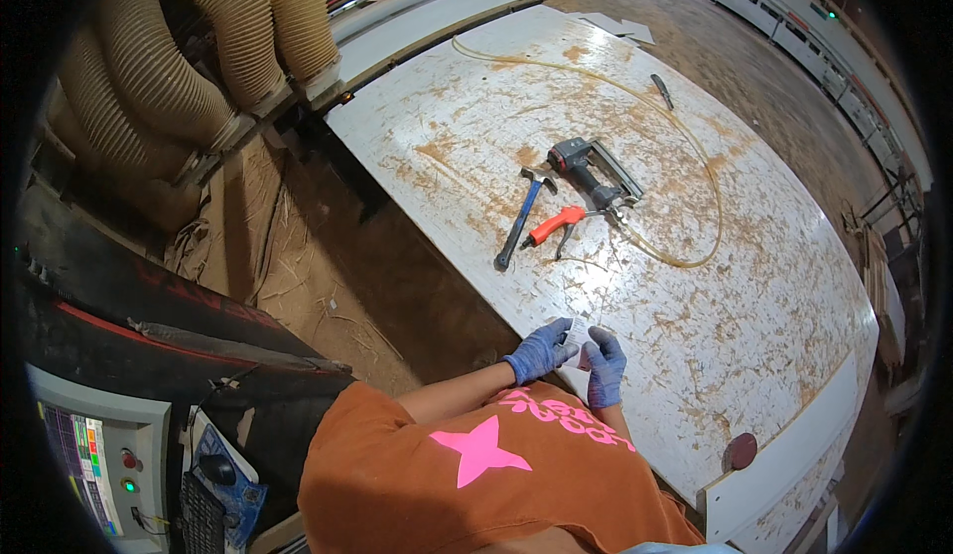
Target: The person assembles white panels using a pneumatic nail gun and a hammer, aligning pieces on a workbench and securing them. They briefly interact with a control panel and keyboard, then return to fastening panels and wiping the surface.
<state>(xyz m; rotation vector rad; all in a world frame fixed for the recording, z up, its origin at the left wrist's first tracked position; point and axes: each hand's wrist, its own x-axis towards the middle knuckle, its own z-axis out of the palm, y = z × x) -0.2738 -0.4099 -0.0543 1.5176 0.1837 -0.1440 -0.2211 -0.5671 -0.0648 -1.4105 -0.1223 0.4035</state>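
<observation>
Both of my hands wear blue-grey gloves and meet at the near edge of a white, debris-strewn worktable (447, 177). Between them is a small white printed slip (577, 334), probably paper. My left hand (541, 352) pinches its left side. My right hand (605, 367) closes on the other side, its fingertips partly hidden. Farther off on the table lie a blue-handled hammer (519, 221), a red air blow gun (556, 224) and a black nail gun (576, 157), close together. A yellowish air hose (717, 197) loops around to the right from these tools.
A dark-handled knife-like tool (662, 90) lies far right on the table. Near right are a dark red disc (740, 452) and a white panel strip (784, 455). At left stand ribbed ducts (164, 58), a control screen (79, 465) and a keyboard (202, 516).
</observation>
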